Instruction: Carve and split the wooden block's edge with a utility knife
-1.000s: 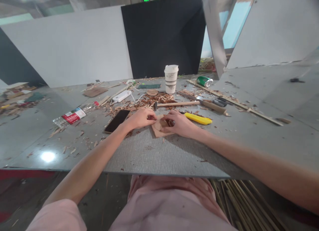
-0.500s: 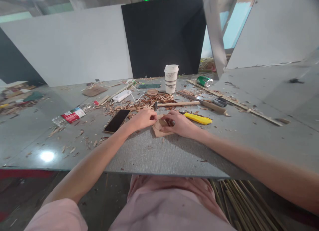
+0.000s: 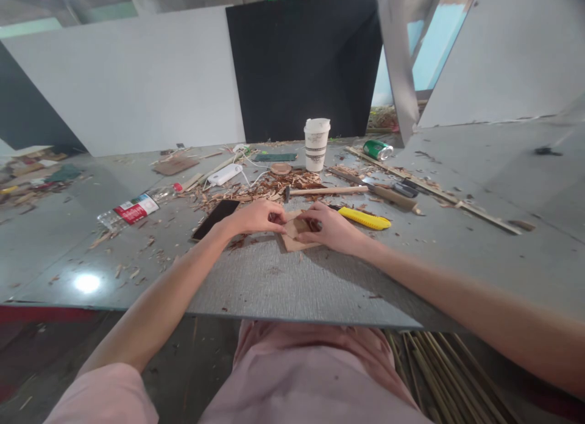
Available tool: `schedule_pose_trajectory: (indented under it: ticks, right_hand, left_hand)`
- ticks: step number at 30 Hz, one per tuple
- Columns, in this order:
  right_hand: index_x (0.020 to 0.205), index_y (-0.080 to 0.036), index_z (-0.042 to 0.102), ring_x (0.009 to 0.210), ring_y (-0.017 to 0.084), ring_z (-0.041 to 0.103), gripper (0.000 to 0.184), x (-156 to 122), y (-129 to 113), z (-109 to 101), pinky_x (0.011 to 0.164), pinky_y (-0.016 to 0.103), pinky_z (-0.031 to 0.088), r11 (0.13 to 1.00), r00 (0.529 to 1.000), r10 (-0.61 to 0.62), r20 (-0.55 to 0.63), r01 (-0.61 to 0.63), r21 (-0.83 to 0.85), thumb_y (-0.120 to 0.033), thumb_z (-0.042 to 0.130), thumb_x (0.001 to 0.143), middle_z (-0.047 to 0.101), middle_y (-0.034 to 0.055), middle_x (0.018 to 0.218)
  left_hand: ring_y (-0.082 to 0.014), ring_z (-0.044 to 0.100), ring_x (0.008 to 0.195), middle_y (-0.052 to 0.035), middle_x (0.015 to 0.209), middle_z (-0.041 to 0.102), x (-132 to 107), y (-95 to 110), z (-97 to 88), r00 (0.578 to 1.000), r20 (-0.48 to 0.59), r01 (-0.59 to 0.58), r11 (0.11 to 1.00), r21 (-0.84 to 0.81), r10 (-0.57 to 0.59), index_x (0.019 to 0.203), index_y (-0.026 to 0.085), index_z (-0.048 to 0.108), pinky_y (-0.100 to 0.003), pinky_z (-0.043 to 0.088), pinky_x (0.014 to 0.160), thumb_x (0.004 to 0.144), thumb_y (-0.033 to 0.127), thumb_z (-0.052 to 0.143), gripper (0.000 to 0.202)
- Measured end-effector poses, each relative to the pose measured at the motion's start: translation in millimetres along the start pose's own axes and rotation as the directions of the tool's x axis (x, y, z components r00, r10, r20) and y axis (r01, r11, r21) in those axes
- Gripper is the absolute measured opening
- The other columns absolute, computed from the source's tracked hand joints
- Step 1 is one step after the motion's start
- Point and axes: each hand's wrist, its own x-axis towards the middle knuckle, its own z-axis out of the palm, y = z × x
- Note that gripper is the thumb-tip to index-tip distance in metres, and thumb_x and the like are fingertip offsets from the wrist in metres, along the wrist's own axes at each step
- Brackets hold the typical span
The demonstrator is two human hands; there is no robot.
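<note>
A small, flat, light-brown wooden board (image 3: 297,242) lies on the grey table near its front edge, partly covered by both hands. My left hand (image 3: 256,217) is closed, thumb and fingertips pinched at the board's left edge. From the other side, my right hand (image 3: 333,228) has its fingers curled over the board's right part, thumb tip resting on the surface. Whether a small piece sits between the fingertips cannot be made out. Just beyond the right hand is a yellow utility knife (image 3: 365,219). Behind the board lies a hammer (image 3: 329,191) with a wooden handle.
A black phone (image 3: 214,220) lies left, partly behind my left wrist. Farther out are a plastic bottle (image 3: 132,211), a white power strip (image 3: 225,175), a lidded paper cup (image 3: 316,145), a green can (image 3: 377,150) and a long wooden strip (image 3: 475,212). Wood shavings (image 3: 297,180) are scattered behind the hammer.
My left hand has shifted slightly, its fingertips now lower on the board's left edge, with the wrist covering more of the phone. The right hand stays about where it was.
</note>
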Motion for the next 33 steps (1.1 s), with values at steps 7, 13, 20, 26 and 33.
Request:
schedule_pose_trajectory:
  ticks: [7,13,20,26,33]
  right_hand:
    - [0.094,-0.022,0.075,0.083,0.019,0.057,0.02,0.6,0.0,0.0,0.073,0.031,0.042,1.0,1.0,0.018,0.006,-0.018,0.019,-0.037,0.081,0.083,0.058,0.0039,0.098]
    - [0.104,-0.023,0.078,0.088,0.021,0.06,0.026,1.9,3.6,2.3,0.077,0.033,0.046,0.999,1.0,0.023,-0.015,-0.022,0.049,-0.036,0.083,0.082,0.061,0.0052,0.103]
    - [0.108,-0.022,0.078,0.089,0.021,0.06,0.029,2.6,5.3,6.2,0.078,0.033,0.047,0.998,0.999,-0.023,-0.047,0.025,0.05,-0.036,0.083,0.083,0.059,0.0052,0.101]
    - [0.104,-0.023,0.079,0.09,0.022,0.062,0.026,1.1,3.0,7.9,0.08,0.035,0.049,0.999,0.994,-0.051,-0.093,0.053,0.012,-0.04,0.083,0.084,0.063,0.007,0.104]
    - [0.098,-0.021,0.079,0.09,0.023,0.064,0.022,-2.8,-3.9,4.6,0.078,0.036,0.048,0.996,0.987,-0.086,-0.138,0.086,-0.006,-0.039,0.083,0.085,0.068,0.0078,0.104]
  left_hand:
    - [-0.0156,0.06,0.072,-0.0008,0.078,0.069,-0.2,0.5,-0.3,0.998,0.006,0.058,0.996,-0.074,-0.057,0.083,0.019,0.071,-0.029,0.039,0.069,0.083,0.041,0.08,0.024]
    - [-0.0141,0.058,0.07,-0.0001,0.078,0.068,-0.2,3.1,-1.0,0.995,0.019,0.098,0.992,-0.08,-0.097,0.082,0.018,0.071,-0.028,0.04,0.069,0.081,0.038,0.079,0.022]
    - [-0.0136,0.057,0.069,0.0005,0.077,0.067,0.0,2.3,-1.1,0.994,0.015,0.107,0.99,-0.09,-0.106,0.08,0.019,0.068,-0.028,0.039,0.067,0.079,0.038,0.079,0.022]
    - [-0.0137,0.056,0.068,0.0011,0.075,0.066,-0.6,-0.4,-3.0,0.996,0.019,0.083,0.993,-0.082,-0.082,0.08,0.019,0.066,-0.027,0.039,0.066,0.08,0.04,0.078,0.025]
    - [-0.0159,0.061,0.073,-0.0015,0.08,0.069,-0.9,-1.4,-3.2,0.996,0.03,0.085,0.992,-0.094,-0.082,0.083,0.019,0.067,-0.028,0.041,0.069,0.082,0.045,0.079,0.029]
